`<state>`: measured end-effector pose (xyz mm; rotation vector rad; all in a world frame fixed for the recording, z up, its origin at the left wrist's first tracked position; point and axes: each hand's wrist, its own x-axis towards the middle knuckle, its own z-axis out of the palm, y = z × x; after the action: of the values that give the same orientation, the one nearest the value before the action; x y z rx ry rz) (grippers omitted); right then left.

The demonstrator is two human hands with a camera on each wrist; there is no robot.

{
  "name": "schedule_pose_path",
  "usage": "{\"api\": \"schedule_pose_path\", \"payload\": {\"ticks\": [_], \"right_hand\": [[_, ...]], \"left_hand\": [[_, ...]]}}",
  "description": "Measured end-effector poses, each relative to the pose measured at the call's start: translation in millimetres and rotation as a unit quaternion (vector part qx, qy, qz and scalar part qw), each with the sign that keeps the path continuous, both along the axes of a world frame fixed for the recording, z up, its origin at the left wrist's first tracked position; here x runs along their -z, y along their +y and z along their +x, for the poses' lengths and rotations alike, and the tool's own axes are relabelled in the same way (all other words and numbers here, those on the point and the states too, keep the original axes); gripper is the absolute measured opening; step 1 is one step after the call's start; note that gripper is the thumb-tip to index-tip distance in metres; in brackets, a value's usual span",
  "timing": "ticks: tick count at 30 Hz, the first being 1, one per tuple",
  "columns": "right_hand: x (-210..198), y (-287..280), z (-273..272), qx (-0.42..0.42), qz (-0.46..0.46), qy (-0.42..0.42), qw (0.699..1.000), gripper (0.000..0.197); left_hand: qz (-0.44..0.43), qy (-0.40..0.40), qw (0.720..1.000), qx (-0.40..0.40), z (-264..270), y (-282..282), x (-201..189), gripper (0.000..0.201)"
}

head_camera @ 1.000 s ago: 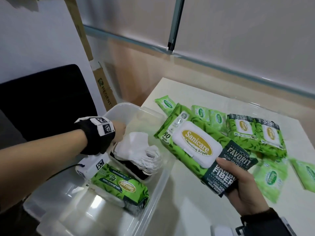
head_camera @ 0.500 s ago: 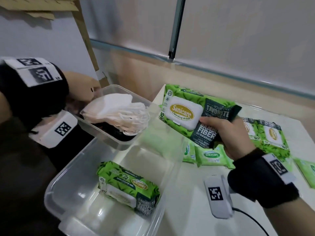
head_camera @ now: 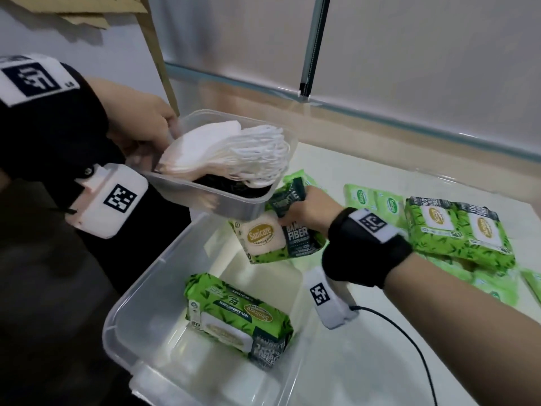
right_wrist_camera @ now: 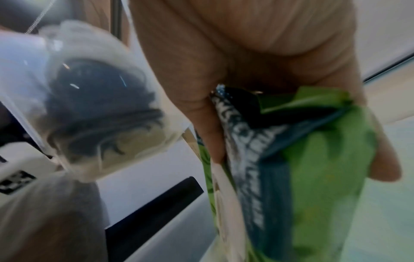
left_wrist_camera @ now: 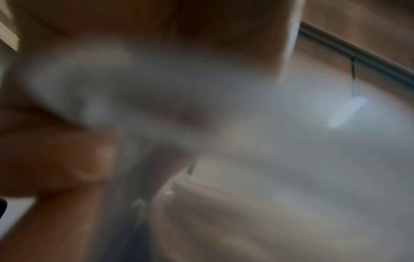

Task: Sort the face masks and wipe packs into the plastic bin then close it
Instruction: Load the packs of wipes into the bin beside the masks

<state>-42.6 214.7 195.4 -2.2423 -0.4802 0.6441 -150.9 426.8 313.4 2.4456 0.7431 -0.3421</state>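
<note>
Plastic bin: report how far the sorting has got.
Done: one wipe pack lies in the plastic bin. In hand: the right hand grips a second wipe pack above the bin, while the left hand holds the tray of face masks lifted over it. Left: more packs on the table; no lid on the bin.

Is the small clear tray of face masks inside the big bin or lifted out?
Lifted out: the left hand holds the small clear plastic tray above the large clear plastic bin.
</note>
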Motion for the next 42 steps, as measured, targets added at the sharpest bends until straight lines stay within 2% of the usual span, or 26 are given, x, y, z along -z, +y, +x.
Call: {"api": "schedule_pose_path", "payload": {"ticks": [5, 7, 9, 10, 12, 13, 16, 19, 21, 23, 26, 28, 32, 34, 36, 38, 40, 42], "right_hand": [[24.3, 36.9, 5.3, 0.005, -0.130, -0.029, 0.991, 0.055], [38.0, 43.1, -2.4, 0.002, -0.206, -0.033, 0.978, 0.058], [50.2, 48.2, -10.6, -0.010, -0.275, -0.036, 0.961, 0.053], [53.5, 50.5, -11.1, -0.032, -0.282, -0.039, 0.958, 0.043], [55.8, 53.9, -12.7, -0.086, -0.287, -0.050, 0.953, 0.018], [54.8, 55.6, -14.8, -0.094, -0.295, -0.057, 0.949, 0.016], [57.0, 60.2, -21.8, -0.153, -0.286, -0.094, 0.941, 0.032], [58.1, 64.7, -26.2, -0.207, -0.254, -0.100, 0.940, 0.037], [52.4, 63.5, -21.4, -0.189, -0.230, -0.106, 0.949, 0.031], [45.0, 59.3, -12.6, -0.151, -0.192, -0.115, 0.963, 0.015], [43.6, 53.7, 1.9, -0.130, -0.175, -0.105, 0.970, 0.027], [45.4, 51.9, 4.1, -0.157, -0.221, -0.119, 0.955, 0.039], [51.9, 59.6, 0.1, -0.259, -0.350, -0.129, 0.891, 0.035], [52.7, 61.3, -0.9, -0.300, -0.381, -0.149, 0.862, 0.048], [45.1, 54.1, -8.8, -0.331, -0.401, -0.182, 0.834, 0.045], [47.2, 46.8, -13.8, -0.346, -0.384, -0.233, 0.824, 0.023], [55.5, 53.8, -18.1, -0.321, -0.401, -0.201, 0.834, 0.024], [56.4, 61.8, -22.4, -0.323, -0.430, -0.165, 0.827, 0.028]], "left_hand": [[-0.027, -0.024, 0.999, -0.013, 7.7, 5.6, 12.8, 0.015], [-0.042, -0.024, 0.999, -0.015, 10.0, 8.4, 18.6, 0.015], [-0.050, -0.025, 0.998, -0.014, 11.3, 11.6, 24.4, 0.015], [-0.052, -0.026, 0.998, -0.014, 11.7, 13.7, 27.4, 0.016], [-0.063, -0.022, 0.998, -0.014, 11.8, 16.6, 33.1, 0.017], [-0.069, -0.020, 0.997, -0.015, 11.7, 18.0, 35.3, 0.017], [-0.078, -0.027, 0.996, -0.032, 11.0, 25.6, 40.1, 0.017], [-0.078, -0.037, 0.995, -0.044, 11.3, 31.2, 42.5, 0.019], [-0.084, -0.041, 0.995, -0.047, 12.1, 33.2, 44.0, 0.020], [-0.090, -0.042, 0.994, -0.044, 13.6, 33.9, 45.8, 0.021], [-0.097, -0.043, 0.993, -0.044, 16.3, 34.9, 48.7, 0.019], [-0.099, -0.045, 0.993, -0.046, 18.6, 35.2, 51.2, 0.018], [-0.106, -0.031, 0.993, -0.037, 25.4, 32.3, 55.7, 0.016], [-0.102, -0.028, 0.994, -0.032, 30.2, 30.3, 58.4, 0.015], [-0.098, -0.029, 0.994, -0.030, 34.9, 28.4, 61.6, 0.016], [-0.103, -0.028, 0.994, -0.030, 38.9, 25.1, 63.9, 0.015], [-0.110, -0.029, 0.993, -0.027, 42.5, 20.0, 66.4, 0.013], [-0.118, -0.028, 0.992, -0.019, 45.8, 14.0, 68.7, 0.014]]}}
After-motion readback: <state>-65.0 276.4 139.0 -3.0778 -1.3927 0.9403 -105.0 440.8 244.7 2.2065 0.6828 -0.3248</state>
